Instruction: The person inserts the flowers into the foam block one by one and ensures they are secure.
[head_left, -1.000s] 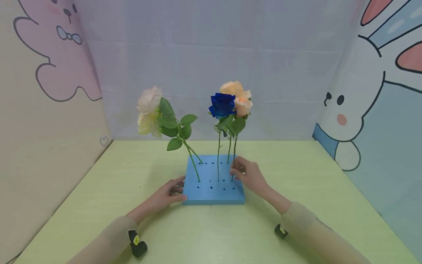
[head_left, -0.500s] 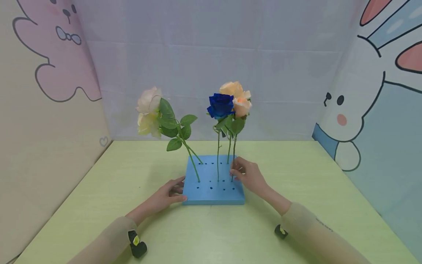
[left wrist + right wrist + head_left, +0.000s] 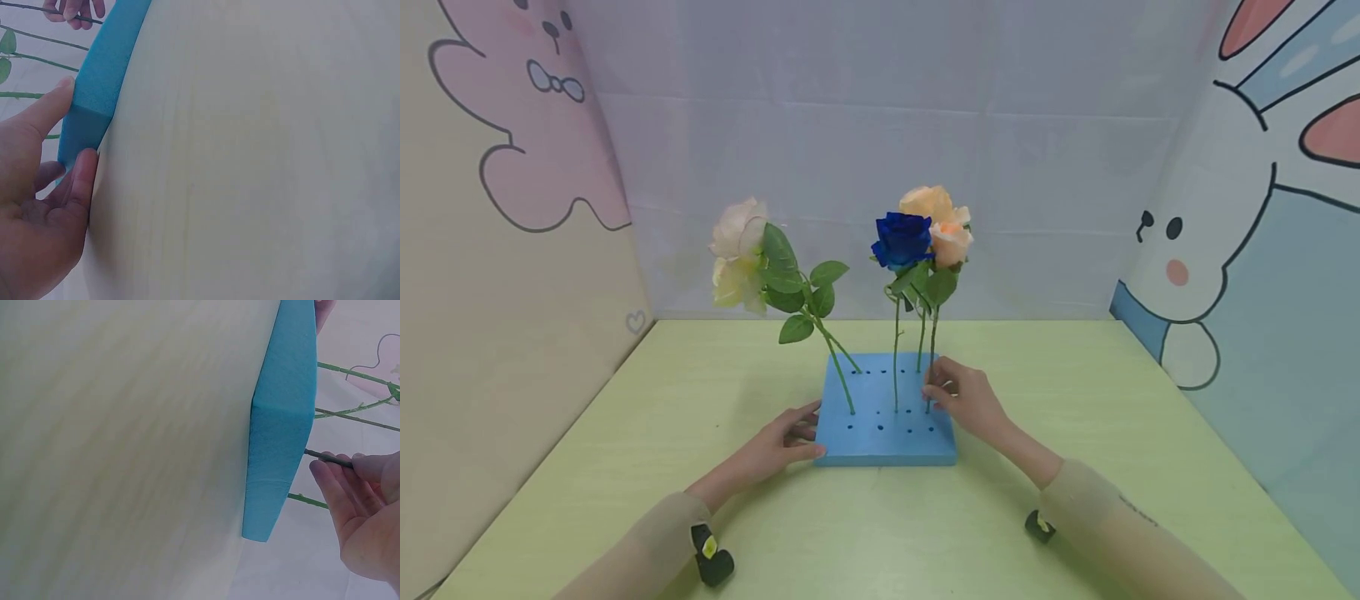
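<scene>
A blue foam block [image 3: 880,442] with rows of holes lies on the table, several roses standing in it. My right hand [image 3: 970,400] pinches a dark rose stem [image 3: 328,457] low down, just above the block's right part. Higher up are a deep blue rose [image 3: 902,240] and two peach roses [image 3: 951,243], their leaves overlapping; I cannot tell which bloom the pinched stem carries. My left hand [image 3: 778,442] rests against the block's left side, its thumb [image 3: 55,103] at the top edge and the other fingers along the side.
A pale pink rose [image 3: 739,229] and a pale yellow one [image 3: 736,282] lean left from the block, with broad green leaves. The pale green table [image 3: 700,375] is bounded by a fabric backdrop [image 3: 880,167] and printed side panels. Small dark cameras [image 3: 715,562] sit at the sleeves.
The blue rose and front peach rose have shifted slightly left since a second ago. Both hands keep their places, the right one still pinching the stem.
</scene>
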Demonstrator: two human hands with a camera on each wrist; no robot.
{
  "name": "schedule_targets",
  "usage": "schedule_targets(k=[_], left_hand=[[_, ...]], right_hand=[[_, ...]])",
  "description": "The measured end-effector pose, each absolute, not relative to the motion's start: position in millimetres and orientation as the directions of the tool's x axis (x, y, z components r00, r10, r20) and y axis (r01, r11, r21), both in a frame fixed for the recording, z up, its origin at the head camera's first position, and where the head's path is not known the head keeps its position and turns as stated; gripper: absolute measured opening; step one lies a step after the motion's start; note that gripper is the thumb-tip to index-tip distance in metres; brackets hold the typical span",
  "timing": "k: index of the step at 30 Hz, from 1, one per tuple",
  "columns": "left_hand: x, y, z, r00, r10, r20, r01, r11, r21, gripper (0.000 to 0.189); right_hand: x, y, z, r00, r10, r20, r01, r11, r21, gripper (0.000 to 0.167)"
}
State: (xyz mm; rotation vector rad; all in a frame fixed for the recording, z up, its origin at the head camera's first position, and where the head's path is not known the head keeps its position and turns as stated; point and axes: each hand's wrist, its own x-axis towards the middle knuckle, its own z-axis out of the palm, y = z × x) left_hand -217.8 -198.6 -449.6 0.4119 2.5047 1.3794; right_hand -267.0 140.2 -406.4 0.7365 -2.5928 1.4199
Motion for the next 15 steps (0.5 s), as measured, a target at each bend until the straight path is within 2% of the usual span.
schedule_targets(k=[5,11,15], left_hand=[[-219,-198,-448,-0.920,0.383,-0.085,0.132,0.505,0.853,0.081],[-223,-202,-445,-0.910,0.400,-0.109,0.127,0.520,0.845,0.080],[-225,-209,-441,-0.911,0.403,-0.082,0.160,0.530,0.833,0.076]], right_hand=[[-269,143,-406,-0.878,-0.397,0.268,-0.438,0.441,-0.783,0.010],[-267,148,-405,-0.853,-0.457,0.253,-0.467,0.450,-0.762,0.027],[-264,153,-401,-0.847,-0.477,0.234,-0.466,0.455,-0.759,0.037]])
